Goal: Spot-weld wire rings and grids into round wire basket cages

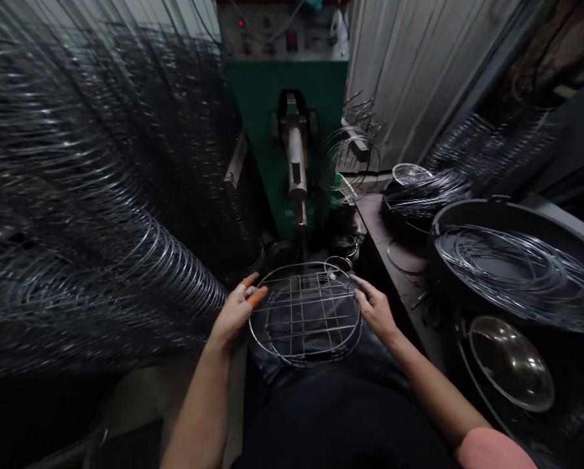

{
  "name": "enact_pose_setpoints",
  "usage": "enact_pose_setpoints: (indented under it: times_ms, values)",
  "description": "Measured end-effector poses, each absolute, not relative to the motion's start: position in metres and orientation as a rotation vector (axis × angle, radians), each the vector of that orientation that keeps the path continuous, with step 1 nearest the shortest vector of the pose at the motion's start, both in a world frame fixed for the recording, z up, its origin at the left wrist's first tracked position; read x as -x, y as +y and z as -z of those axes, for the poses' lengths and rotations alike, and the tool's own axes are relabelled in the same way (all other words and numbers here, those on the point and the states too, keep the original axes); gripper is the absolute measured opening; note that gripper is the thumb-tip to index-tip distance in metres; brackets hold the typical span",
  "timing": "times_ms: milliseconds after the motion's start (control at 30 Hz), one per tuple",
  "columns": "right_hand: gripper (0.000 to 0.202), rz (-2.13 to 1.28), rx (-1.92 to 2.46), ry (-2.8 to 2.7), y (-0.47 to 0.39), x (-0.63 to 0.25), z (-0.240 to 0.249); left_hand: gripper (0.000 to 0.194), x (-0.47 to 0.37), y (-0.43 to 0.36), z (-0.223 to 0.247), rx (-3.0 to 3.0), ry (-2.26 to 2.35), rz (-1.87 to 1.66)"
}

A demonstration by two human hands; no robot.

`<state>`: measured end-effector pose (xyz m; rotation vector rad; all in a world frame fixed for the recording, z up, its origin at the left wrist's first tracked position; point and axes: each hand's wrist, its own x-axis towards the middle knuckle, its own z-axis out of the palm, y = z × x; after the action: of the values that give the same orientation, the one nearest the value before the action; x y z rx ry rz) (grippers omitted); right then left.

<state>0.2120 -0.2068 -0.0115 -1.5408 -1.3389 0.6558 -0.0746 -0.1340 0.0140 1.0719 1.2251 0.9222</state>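
Observation:
A round wire rack (303,317), with a grid of straight wires inside its rings, is held level above my lap. My left hand (234,311) is closed on its left rim; two of the fingertips wear orange covers (257,297). On the opposite side, my right hand (376,309) pinches the rim between thumb and fingers. The far edge of the rack lies below the tip of a metal rod (298,163) that juts from a green machine (253,91). What lies beneath the rack is dark and hard to make out.
Tall stacks of wire rings (165,247) crowd the left side. On the right, a ledge (370,208) runs beside a big dark basin (468,207) of wire rings. A smaller heap of wire (433,192) sits behind it. Below the basin is a shiny round metal dish (511,365).

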Motion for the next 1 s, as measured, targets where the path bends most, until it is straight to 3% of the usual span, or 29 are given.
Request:
enact_pose_setpoints:
  times_ms: [267,767,1000]
  values:
    - [0.039,-0.594,1.671,-1.436,-0.220,-0.218,0.037,0.071,0.087,-0.138,0.031,-1.153,1.312,-0.676]
    - [0.040,-0.632,1.747,-1.480,-0.217,-0.227,0.040,0.074,0.089,-0.135,0.044,-1.400,1.272,-0.568]
    - [0.041,-0.798,1.708,-1.410,-0.225,-0.231,0.048,0.087,0.090,-0.153,0.042,-1.233,1.229,-0.528]
